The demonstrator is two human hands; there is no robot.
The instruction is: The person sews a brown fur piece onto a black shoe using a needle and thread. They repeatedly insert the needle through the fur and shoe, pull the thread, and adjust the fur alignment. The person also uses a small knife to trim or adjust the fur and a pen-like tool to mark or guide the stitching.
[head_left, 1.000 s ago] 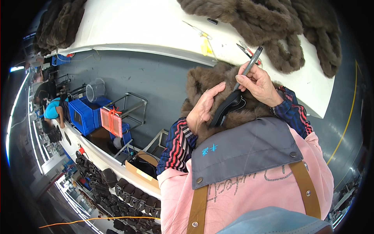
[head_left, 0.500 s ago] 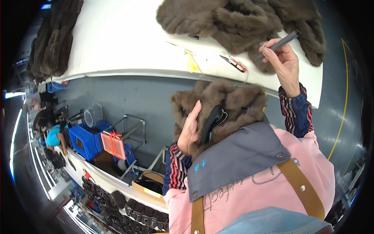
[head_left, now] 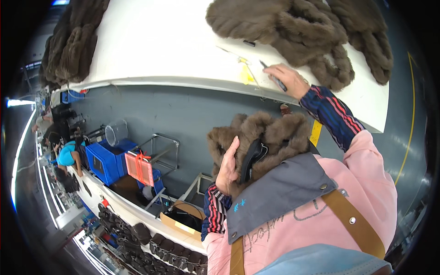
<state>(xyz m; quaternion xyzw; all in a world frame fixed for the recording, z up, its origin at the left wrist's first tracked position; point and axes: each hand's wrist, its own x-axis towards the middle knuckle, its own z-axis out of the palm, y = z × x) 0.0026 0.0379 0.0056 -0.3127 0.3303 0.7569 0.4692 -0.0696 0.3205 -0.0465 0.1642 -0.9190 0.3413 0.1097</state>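
At the far left edge, a dark brown fur piece [head_left: 73, 43] lies on the corner of a long white surface [head_left: 160, 46] that runs across the top of the view. Below it, beyond a grey floor, a person in a turquoise top [head_left: 66, 153] bends over near blue plastic crates [head_left: 106, 160], with an orange-red mesh panel [head_left: 140, 168] leaning just beside the crates and a metal frame stand [head_left: 160, 146] behind it. Along the lower left runs a row of dark items [head_left: 137, 233], too small to tell apart.

Toward the middle, the left hand [head_left: 228, 166] presses flat, fingers together, against a brown fur piece [head_left: 261, 142] held close against the person's chest, above a grey apron bib with tan straps over a pink garment. A black strip [head_left: 251, 159] shows within the fur, just beside the left hand's fingers.

Up and to the right, the right hand [head_left: 288, 80] reaches onto the white surface, its fingers closed around a slim dark tool [head_left: 274, 79] whose tip rests near a yellow tag [head_left: 246, 75] with thin thread trailing from it. A small dark object [head_left: 249, 43] lies further up the surface. Just beyond the right hand, a large heap of brown fur pieces [head_left: 302, 36] spreads across the surface toward its right end.
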